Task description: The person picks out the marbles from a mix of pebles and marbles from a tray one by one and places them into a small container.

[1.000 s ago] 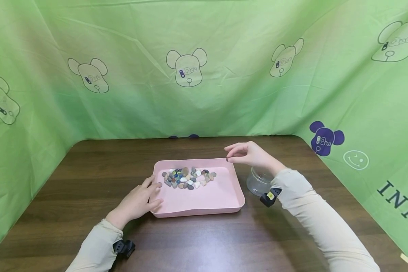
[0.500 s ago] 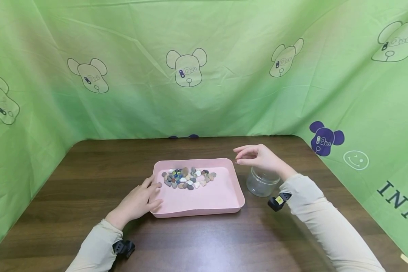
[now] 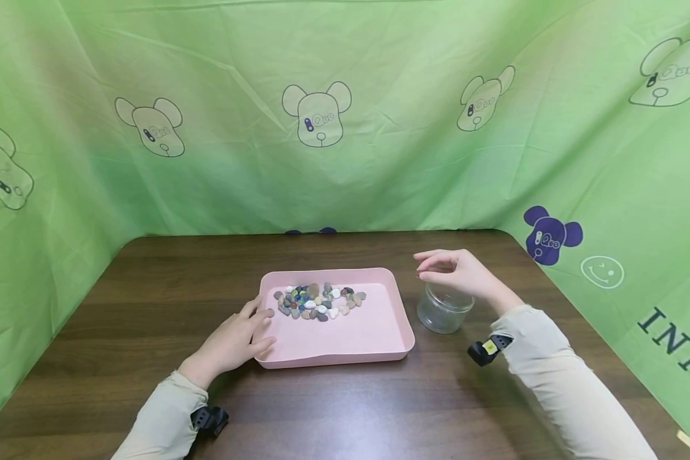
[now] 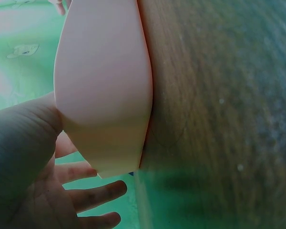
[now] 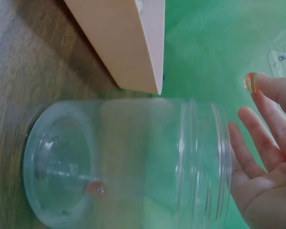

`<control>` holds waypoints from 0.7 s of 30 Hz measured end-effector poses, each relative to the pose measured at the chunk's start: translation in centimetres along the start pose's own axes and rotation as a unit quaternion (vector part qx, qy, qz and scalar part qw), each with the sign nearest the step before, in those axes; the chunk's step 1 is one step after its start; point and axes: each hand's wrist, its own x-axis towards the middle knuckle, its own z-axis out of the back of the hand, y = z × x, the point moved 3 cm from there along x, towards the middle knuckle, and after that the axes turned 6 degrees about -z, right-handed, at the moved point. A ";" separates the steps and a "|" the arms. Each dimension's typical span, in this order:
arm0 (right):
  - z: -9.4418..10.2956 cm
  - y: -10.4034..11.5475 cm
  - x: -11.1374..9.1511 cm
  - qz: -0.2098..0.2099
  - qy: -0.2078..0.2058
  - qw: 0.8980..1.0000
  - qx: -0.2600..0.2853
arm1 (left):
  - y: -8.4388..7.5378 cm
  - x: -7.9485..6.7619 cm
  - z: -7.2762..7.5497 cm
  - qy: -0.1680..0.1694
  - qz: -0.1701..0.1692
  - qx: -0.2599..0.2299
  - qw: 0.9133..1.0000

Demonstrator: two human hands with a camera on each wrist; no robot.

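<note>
Between thumb and index finger my right hand (image 3: 454,269) pinches a clear marble (image 5: 250,83) with an orange streak. The hand is over the mouth of a clear jar (image 3: 444,313), its other fingers spread in the right wrist view. One orange-red marble (image 5: 96,190) lies low inside that jar. My left hand (image 3: 230,342) rests over the left wall of a pink tray (image 3: 345,359), thumb over the rim and fingers fairly straight, as the left wrist view shows. Pebbles (image 3: 322,316) and glass marbles (image 3: 301,299) lie mixed in the tray's far half.
The jar stands just right of the tray on the brown wooden table (image 3: 322,415). A green cloth (image 3: 379,179) with printed bear heads hangs behind and at both sides. Each wrist carries a small black camera.
My right hand has moved right with the marble, from over the tray's far right corner to over the jar. My left hand and the tray have stayed in place.
</note>
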 end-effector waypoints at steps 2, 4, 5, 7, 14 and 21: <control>0.3 -0.3 -0.2 -0.003 -0.005 1.000 -0.002 | 0.0 0.0 0.0 0.000 0.001 -0.001 1.000; 0.5 -0.6 -0.4 -0.004 -0.009 1.000 -0.003 | 0.0 0.0 0.0 0.000 0.001 -0.002 1.000; 0.6 -0.8 -0.5 -0.005 -0.012 1.000 -0.004 | 0.0 0.0 0.0 0.000 0.001 -0.002 1.000; 0.8 -1.1 -0.6 -0.007 -0.017 1.000 -0.001 | 0.0 0.0 0.0 0.000 0.002 -0.003 1.000; 1.4 -2.4 -1.2 -0.002 -0.038 0.999 0.020 | 0.0 0.0 0.0 0.000 0.000 -0.003 1.000; 1.8 -3.2 -1.7 0.001 -0.049 0.998 0.036 | -0.1 0.0 0.0 -0.011 -0.010 0.004 1.000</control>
